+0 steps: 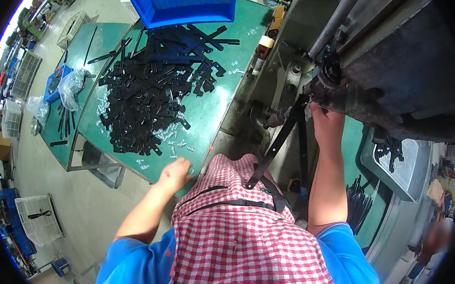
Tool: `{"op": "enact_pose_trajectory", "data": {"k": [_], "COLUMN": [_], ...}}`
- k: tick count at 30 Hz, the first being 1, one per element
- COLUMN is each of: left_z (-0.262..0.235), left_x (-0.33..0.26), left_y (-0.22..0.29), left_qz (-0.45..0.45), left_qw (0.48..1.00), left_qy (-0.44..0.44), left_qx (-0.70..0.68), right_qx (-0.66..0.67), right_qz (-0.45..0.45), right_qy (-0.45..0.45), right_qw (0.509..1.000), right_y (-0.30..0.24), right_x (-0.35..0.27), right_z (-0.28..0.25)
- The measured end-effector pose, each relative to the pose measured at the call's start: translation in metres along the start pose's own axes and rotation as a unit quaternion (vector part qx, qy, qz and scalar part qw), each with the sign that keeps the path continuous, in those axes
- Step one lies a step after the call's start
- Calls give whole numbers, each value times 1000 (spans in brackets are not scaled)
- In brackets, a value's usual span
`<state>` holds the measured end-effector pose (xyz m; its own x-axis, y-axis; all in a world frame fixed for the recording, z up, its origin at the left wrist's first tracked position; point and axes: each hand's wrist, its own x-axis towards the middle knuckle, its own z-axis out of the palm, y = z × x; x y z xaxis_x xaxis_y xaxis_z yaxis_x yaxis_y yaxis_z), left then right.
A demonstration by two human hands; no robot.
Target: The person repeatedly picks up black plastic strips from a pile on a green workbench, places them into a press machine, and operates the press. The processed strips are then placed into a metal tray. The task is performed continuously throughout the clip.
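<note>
- From my remote seat, I see the person's left hand (175,174) with its fingers curled, just beside the near edge of a green-topped bench (202,124); I cannot tell whether it has anything in it.
- The right hand (326,121) reaches up to a bulky dark-grey metal machine (402,59), its fingertips close to the joined upper ends of two flat black metal strips; I cannot tell whether they grip or only touch (the machine's shadow hides the contact).
- I make out the longer strip with small holes (277,143) slanting down from the machine, its lower end over the red-and-white checked apron (251,249); the other strip (302,155) hangs more steeply, between the first and the right forearm.
- On the bench I find a broad heap of flat black metal parts (141,96), with small silver screws (167,133) scattered along its edges (a few lie near the left hand).
- At the far end of that heap, I see a blue rectangular plastic bin (195,5) tilted toward the parts.
- To the right of the right forearm I have a bundle of slim black rods (359,208) and, beyond it, a grey rectangular tray (419,179) with more black pieces inside.
</note>
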<state>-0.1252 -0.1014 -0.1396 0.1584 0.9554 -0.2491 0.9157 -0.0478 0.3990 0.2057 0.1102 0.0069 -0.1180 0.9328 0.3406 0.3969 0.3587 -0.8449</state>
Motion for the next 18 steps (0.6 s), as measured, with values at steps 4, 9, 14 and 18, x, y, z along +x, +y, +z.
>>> {"op": "enact_pose_trajectory", "data": {"k": [4,9,14,18], "left_z": [12,-96,-138,-136], "left_x": [11,77,140,173], "left_y": [-1,96,175,195], "left_qz": [16,71,177,255], "left_qw": [998,931,830,826], "left_qy": [53,171,188,281], "left_qx": [-32,-315,-495,-418], "right_qx": [-45,-4,-101,-107], "right_qz": [-12,3,-27,-2], "right_qy": [23,36,40,18], "right_qw": [999,999,994,994], "right_y": [10,7,-4,-3], "right_x": [-2,-3,-3,-6], "right_z": [-2,4,4,3]}}
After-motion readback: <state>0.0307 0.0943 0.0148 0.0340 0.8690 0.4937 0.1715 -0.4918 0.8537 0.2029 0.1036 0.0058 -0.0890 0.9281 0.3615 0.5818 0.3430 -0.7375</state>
